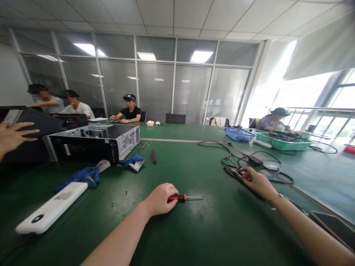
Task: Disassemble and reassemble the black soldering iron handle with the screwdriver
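Note:
My left hand (pixel 160 198) lies on the green table (pixel 210 229), its fingers closed round the orange and black handle of a screwdriver (pixel 185 198) whose metal shaft points right. My right hand (pixel 256 181) reaches out to the right, fingers curled on a small dark object with a red spot (pixel 234 172) at the edge of a tangle of black cables (pixel 249 157). What that object is I cannot make out.
An open computer case (pixel 97 142) lies at the left with blue gloves (pixel 83 176) and a white power strip (pixel 51 211) before it. Another person's open hand (pixel 13 136) shows at the far left. Blue (pixel 239 134) and green baskets (pixel 291 142) stand at the right; several people sit further back.

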### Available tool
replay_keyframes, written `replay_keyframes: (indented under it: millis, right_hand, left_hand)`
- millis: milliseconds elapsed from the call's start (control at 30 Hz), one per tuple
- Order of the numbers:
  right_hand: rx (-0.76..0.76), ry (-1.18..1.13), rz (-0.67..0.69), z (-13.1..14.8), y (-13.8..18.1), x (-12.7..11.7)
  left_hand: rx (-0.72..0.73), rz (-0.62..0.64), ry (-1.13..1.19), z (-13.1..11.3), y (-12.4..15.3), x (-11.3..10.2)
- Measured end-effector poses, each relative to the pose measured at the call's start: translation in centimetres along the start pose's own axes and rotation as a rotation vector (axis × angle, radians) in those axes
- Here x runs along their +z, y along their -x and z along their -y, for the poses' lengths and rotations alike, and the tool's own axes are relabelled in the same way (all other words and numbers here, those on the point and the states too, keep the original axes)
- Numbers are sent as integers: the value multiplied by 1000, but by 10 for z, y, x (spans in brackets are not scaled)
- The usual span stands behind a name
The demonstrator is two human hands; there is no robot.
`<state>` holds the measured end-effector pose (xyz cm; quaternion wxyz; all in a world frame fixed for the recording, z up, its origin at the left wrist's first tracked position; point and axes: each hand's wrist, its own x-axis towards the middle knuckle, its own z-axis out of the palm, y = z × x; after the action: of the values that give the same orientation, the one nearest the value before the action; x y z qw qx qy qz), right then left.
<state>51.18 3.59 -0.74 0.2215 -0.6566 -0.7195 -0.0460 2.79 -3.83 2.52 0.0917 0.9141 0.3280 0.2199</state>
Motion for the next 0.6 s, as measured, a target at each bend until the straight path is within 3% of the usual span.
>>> replay_keyframes:
  millis: [167, 400, 600]
  right_hand:
    - [12, 78, 53, 9, 28, 12]
    - [45, 311, -117, 16, 39, 9]
    - [171, 509, -5, 15, 46, 14]
  left_hand:
    - [-8, 5, 5, -3, 1, -2]
    - [-30, -1, 2, -2, 3, -2]
    - [-20, 8, -1, -1, 3, -2]
